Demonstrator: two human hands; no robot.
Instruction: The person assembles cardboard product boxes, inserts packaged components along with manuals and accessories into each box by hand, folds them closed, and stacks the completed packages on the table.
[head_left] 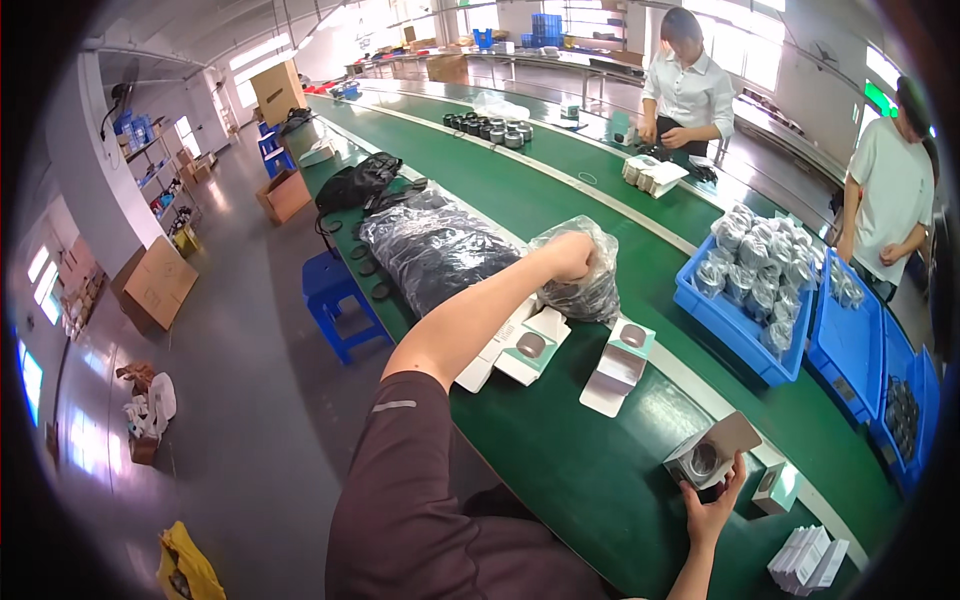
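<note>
My left hand [568, 257] reaches into the mouth of a clear plastic bag [592, 297] with dark contents; its fingertips are hidden there. On the near right, my right hand [712, 510] grips a small open carton [737, 434] from its near side. A round, dark-rimmed item [704, 460] sits inside that carton. Another small white-and-green carton [620, 362] lies with its flap open between the hands. Flat cartons [532, 345] lie below my left forearm. Just right of my right hand is a closed carton [776, 488].
A large plastic-wrapped black bundle [440, 250] lies left on the green table [560, 455]. Folded white papers [805, 560] are at near right. A blue crate [740, 335] of wrapped items stands right, near more blue trays [850, 345]. Two people [690, 90] work across the table.
</note>
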